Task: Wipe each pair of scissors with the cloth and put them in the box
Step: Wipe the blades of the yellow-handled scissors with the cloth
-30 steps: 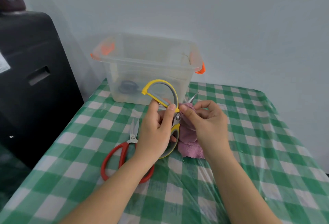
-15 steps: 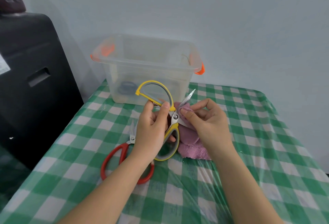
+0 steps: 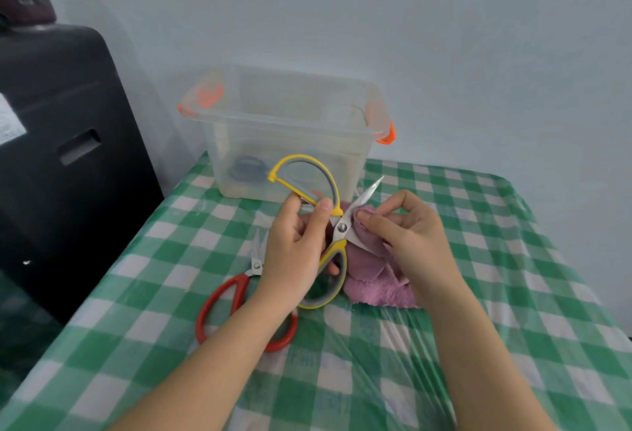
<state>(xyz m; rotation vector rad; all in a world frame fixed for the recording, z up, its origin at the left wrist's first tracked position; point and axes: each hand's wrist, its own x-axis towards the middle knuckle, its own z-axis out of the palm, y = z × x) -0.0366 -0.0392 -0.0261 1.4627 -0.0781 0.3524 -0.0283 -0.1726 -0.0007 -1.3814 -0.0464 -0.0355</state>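
Note:
My left hand (image 3: pixel 294 249) grips the yellow-and-grey scissors (image 3: pixel 337 225) by their handles, blades spread apart above the table. My right hand (image 3: pixel 407 232) pinches the purple cloth (image 3: pixel 372 276) against one blade near the pivot; the rest of the cloth hangs down onto the table. Red-handled scissors (image 3: pixel 222 297) lie flat on the tablecloth under my left wrist, partly hidden by it. Behind stands the clear plastic box (image 3: pixel 287 129) with orange latches; a dark-handled pair of scissors (image 3: pixel 248 168) shows through its wall at the bottom.
The table (image 3: pixel 478 293) wears a green-and-white checked cloth under clear film. A black cabinet (image 3: pixel 65 157) stands against the table's left side, with a dark object on top. A pale wall rises right behind the box.
The scissors' blades have spread wider and the upper blade tip now shows clear of the cloth. My right hand has slid the cloth along the blade near the pivot.

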